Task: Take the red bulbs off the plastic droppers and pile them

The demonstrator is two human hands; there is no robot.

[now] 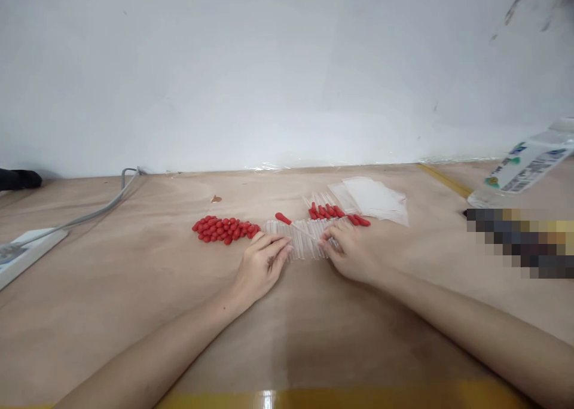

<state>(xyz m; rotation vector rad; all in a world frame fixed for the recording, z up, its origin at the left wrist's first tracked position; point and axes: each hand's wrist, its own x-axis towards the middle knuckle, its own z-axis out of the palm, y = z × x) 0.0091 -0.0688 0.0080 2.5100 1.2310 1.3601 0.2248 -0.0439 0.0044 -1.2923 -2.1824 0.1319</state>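
Note:
My right hand (347,247) is closed, its fingertips pinching the glass end of a dropper (301,229). That dropper slants up to the left, its red rubber bulb (282,217) at the far end. Below it lies a row of clear glass tubes (307,247), side by side. My left hand (262,256) is at the left end of this row, thumb and fingers pressed together; what lies between them is hidden. Just beyond it sits a heap of red rubber bulbs (224,229). Several droppers with red bulbs (326,211) rest behind my right hand.
Clear flat plastic bags (374,197) lie behind the droppers. At the right a labelled plastic bottle (524,164) lies near a pixelated dark object (520,241). A grey cable (105,207) runs to a white power strip (31,250) at left. A white wall (269,80) bounds the table's back.

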